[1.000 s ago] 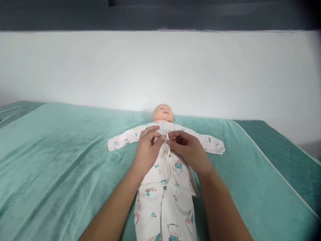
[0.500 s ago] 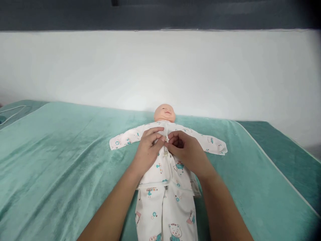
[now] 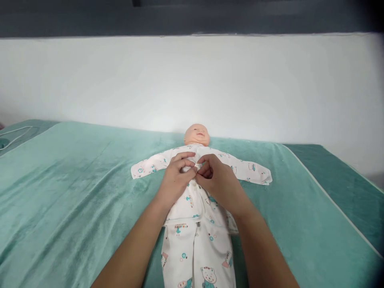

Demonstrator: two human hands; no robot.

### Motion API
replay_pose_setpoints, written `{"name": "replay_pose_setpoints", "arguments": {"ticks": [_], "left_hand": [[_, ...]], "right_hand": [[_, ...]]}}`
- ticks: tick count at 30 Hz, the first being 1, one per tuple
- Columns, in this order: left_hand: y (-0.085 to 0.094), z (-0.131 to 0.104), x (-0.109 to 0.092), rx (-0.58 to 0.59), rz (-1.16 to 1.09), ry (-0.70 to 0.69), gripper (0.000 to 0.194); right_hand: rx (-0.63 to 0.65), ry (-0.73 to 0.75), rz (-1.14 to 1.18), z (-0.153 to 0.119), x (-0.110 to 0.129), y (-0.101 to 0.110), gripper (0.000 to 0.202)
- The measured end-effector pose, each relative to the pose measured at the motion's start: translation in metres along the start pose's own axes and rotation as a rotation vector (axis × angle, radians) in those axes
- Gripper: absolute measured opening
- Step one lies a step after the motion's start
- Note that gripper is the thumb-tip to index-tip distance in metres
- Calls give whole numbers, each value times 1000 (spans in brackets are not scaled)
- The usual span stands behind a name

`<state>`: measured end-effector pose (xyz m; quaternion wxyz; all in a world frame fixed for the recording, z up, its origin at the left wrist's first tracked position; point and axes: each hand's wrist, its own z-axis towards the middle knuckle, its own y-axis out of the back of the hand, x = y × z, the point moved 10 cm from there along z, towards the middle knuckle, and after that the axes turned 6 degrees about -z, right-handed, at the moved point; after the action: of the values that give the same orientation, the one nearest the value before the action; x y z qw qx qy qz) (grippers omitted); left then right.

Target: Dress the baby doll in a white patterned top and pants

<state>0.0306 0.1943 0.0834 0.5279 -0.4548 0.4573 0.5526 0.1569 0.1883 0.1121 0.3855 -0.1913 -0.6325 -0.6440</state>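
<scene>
Green sheet (image 3: pixel 90 192) lies under doll (image 3: pixel 196 135). Left hand (image 3: pixel 175 180) and right hand (image 3: pixel 222 182) pinch shirt (image 3: pixel 189 208) front; weak grip may slip.

Top (image 3: pixel 189 206) and trousers (image 3: pixel 213 248): white, printed with teal, pink and red cartoon animals and small circles. Doll (image 3: pixel 196 135): peach-pink. Sheet (image 3: pixel 90 160): teal, with darker streaks. Wall (image 3: pixel 192 80): white, beneath a dark grey band (image 3: pixel 192 18).
</scene>
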Motion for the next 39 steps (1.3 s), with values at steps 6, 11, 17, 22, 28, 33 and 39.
{"name": "replay_pose_setpoints", "arguments": {"ticks": [6,11,17,22,28,33,39], "left_hand": [[0,1,-2,-4,25,-1,16],[-1,1,-2,11,19,34,16],[-1,1,-4,43,-9,66,16],[1,1,-10,83,58,-5,15],[3,-1,-10,172,103,-66,12],[2,-8,-21,144,194,-234,29],[8,-17,-28,33,199,-411,34]], "right_hand": [[32,11,-7,0,2,-2,24],[47,23,19,0,4,-1,30],[66,48,32,0,7,-2,25],[75,-7,91,-3,2,-2,29],[112,-44,116,-14,0,10,40],[182,-55,-57,-23,3,16,18],[256,-32,-353,-31,12,4,31]]}}
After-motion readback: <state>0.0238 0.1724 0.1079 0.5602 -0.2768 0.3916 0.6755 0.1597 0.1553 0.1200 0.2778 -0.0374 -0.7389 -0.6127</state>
